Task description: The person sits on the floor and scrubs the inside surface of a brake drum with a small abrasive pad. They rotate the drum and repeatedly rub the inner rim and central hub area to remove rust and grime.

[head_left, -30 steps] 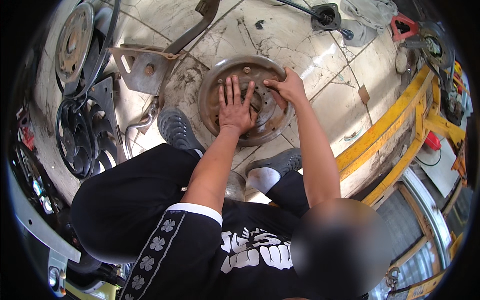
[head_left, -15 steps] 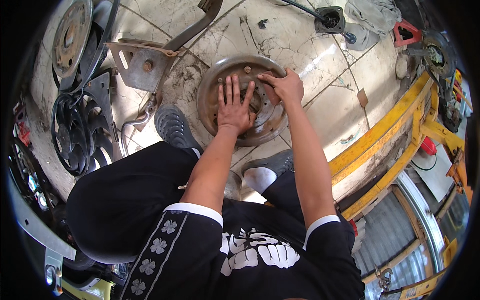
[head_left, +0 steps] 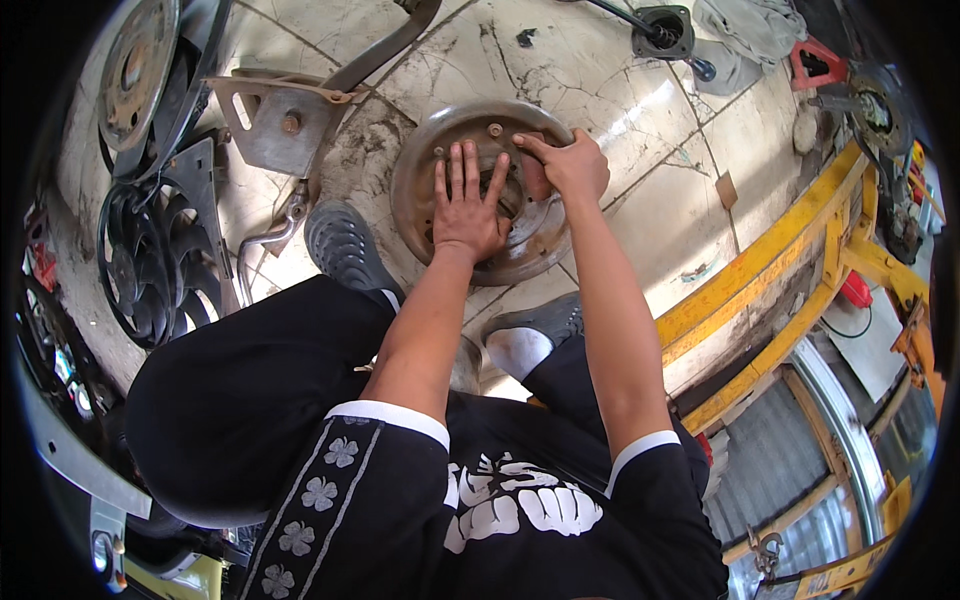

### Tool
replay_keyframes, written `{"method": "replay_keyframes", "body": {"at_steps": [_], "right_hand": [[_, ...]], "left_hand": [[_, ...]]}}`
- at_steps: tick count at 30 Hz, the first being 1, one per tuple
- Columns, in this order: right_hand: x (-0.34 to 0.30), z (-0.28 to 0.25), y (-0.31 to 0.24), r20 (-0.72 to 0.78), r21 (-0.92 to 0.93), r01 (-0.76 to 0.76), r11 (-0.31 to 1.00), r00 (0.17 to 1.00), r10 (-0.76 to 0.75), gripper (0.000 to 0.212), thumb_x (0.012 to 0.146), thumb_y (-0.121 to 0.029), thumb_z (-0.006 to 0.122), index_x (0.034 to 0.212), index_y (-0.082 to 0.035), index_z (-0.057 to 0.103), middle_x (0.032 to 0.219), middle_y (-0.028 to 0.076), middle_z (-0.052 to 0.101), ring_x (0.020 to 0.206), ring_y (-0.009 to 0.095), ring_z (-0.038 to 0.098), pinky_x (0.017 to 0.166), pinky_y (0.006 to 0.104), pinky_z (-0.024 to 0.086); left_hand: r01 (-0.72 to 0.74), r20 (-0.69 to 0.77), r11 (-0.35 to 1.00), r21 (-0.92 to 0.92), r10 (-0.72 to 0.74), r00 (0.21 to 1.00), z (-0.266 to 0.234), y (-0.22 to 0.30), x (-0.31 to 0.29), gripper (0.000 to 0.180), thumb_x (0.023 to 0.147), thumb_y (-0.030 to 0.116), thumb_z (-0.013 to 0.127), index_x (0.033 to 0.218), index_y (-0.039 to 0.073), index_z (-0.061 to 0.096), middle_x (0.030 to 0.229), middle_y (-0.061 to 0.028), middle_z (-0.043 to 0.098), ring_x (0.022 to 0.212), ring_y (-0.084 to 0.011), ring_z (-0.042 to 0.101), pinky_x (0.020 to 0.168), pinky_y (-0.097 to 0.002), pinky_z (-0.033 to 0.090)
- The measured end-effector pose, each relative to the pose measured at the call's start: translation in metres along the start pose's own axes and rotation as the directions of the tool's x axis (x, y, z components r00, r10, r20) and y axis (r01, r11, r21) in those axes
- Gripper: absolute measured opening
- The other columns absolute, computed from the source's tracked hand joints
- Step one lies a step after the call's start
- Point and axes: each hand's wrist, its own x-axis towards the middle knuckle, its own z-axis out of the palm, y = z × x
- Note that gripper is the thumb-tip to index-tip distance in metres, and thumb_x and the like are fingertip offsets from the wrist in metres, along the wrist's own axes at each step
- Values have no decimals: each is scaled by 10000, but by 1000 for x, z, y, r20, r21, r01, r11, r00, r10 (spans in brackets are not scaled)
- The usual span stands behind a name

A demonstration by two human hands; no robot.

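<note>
A round, rusty metal plate with a raised rim, like a brake backing plate (head_left: 545, 243), lies on the tiled floor between my feet. My left hand (head_left: 464, 212) rests flat on it with the fingers spread, covering part of its centre opening. At the plate's right side, my right hand (head_left: 580, 172) pinches a reddish-brown piece of sandpaper (head_left: 535, 177) against the metal. Its thumb points left over the top of the sheet, and the other fingers are mostly hidden.
Left of the plate lie a metal bracket with a bent tube (head_left: 280, 125), a black fan (head_left: 150, 260) and a rusty disc (head_left: 140, 75). A yellow metal frame (head_left: 760, 260) runs along the right. A gear lever (head_left: 662, 35) and a red stand (head_left: 815, 65) are at the far right.
The sandpaper under my right hand has shifted slightly up and left over the plate and sits at a different tilt. My left hand stays flat in place.
</note>
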Motion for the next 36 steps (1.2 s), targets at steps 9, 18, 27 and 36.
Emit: {"method": "replay_keyframes", "body": {"at_steps": [9, 18, 27, 36], "right_hand": [[36, 17, 60, 109, 292, 157, 944, 975, -196, 897, 568, -714, 919, 1112, -25, 739, 1034, 177, 790, 1014, 346, 762, 867, 444, 591], [26, 17, 53, 76, 413, 165, 896, 974, -214, 749, 633, -541, 969, 1138, -33, 753, 1024, 156, 795, 950, 290, 762, 832, 419, 584], [2, 15, 26, -60, 147, -86, 985, 994, 95, 704, 678, -582, 928, 1048, 1, 788, 955, 156, 784, 909, 260, 745, 834, 397, 569], [14, 15, 58, 57, 443, -2, 896, 998, -26, 726, 658, -627, 928, 1068, -44, 792, 1022, 182, 792, 957, 302, 760, 828, 443, 576]], "left_hand": [[-36, -43, 998, -61, 33, 999, 4, -1, 0, 1026, 874, 471, 650, 1718, 304, 91, 1756, -253, -1, 1633, -423, -32, 1291, -592, -43], [-32, -63, 996, -86, 26, 998, 7, -3, 0, 971, 882, 422, 590, 1718, 303, 111, 1756, -256, 18, 1635, -419, -15, 1293, -591, -41], [-5, -57, 999, -44, 2, 998, 7, -2, -1, 998, 871, 444, 631, 1716, 305, 119, 1757, -250, 19, 1633, -417, -14, 1295, -591, -27], [-34, -31, 998, -46, 32, 999, -2, -2, -3, 1002, 887, 435, 629, 1718, 278, 92, 1753, -262, -13, 1631, -427, -41, 1294, -588, -43]]}}
